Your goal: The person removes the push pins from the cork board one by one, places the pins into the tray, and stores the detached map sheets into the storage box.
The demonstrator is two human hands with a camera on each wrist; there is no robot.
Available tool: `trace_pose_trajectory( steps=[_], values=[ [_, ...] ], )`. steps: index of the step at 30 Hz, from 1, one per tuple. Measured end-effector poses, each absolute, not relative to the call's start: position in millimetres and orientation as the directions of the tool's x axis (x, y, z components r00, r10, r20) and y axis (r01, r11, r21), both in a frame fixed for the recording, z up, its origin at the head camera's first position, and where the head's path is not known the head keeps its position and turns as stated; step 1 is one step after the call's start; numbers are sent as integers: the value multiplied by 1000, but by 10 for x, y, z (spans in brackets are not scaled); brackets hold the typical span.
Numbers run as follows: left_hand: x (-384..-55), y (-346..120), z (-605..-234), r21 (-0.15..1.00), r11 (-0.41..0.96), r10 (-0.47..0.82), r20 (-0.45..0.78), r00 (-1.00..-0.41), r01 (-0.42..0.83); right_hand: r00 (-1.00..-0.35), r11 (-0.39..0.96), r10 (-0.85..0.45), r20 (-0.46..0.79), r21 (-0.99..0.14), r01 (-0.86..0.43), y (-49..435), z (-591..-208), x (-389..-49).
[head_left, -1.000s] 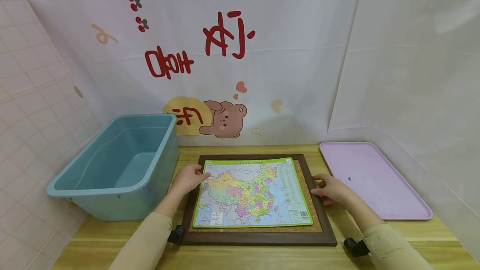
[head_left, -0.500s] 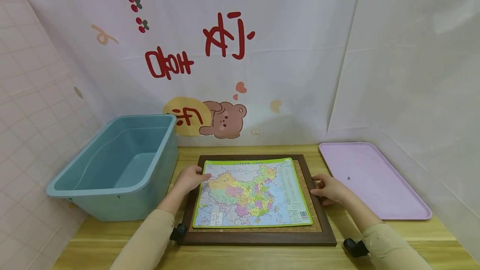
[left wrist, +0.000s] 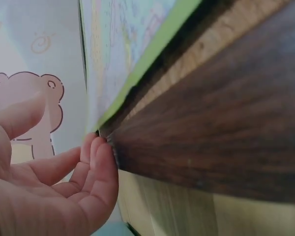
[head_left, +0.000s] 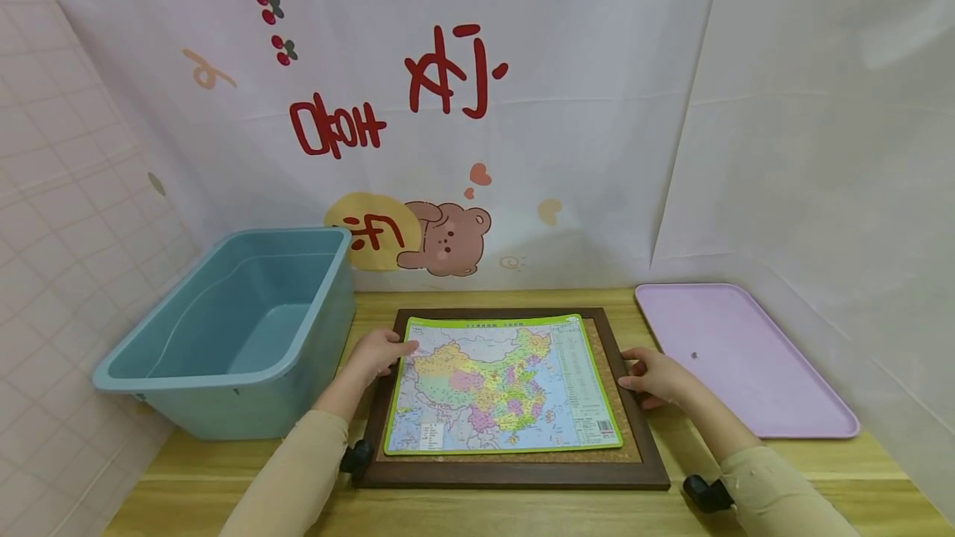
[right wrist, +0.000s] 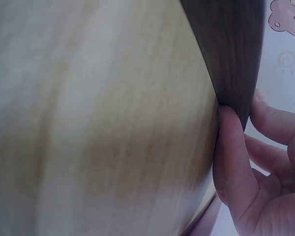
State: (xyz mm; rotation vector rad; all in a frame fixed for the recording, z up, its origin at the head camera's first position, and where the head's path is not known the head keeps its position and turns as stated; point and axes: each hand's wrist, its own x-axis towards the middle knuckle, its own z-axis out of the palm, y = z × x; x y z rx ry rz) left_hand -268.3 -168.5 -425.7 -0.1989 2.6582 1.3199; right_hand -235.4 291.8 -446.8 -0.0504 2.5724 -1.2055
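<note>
A cork board (head_left: 630,440) in a dark brown wooden frame lies on the wooden table. On its cork face rests a colourful map sheet (head_left: 477,392) with a green border, set slightly askew. My left hand (head_left: 376,352) is at the board's left side. In the left wrist view its fingertips (left wrist: 102,147) touch the frame's edge, while the thumb (left wrist: 27,115) stands raised and apart. My right hand (head_left: 660,377) pinches the frame's right side. In the right wrist view, the frame (right wrist: 231,49) runs between two of its digits.
A deep blue-green plastic tub (head_left: 246,388) stands left of the board. To the right lies a flat lilac tray (head_left: 746,355) with a small dark mark on it. A printed white cloth (head_left: 582,147) hangs close behind the table.
My left hand has shifted very slightly at the frame's left edge, and its fingers sit a little lower. The right hand, the board and the map look unmoved.
</note>
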Motion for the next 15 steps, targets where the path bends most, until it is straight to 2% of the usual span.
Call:
trace_pose_trajectory(
  steps=[7, 15],
  values=[
    [-2675, -1686, -4258, 844, 464, -70, -266, -961, -268, -958, 650, -152, -245, -754, 90, 2913, -4476, -2347],
    [-2640, -1687, -4251, 875, 392, -61, -285, -957, -285, -958, 650, -150, -246, -754, 92, 2913, -4487, -2354]
  ],
)
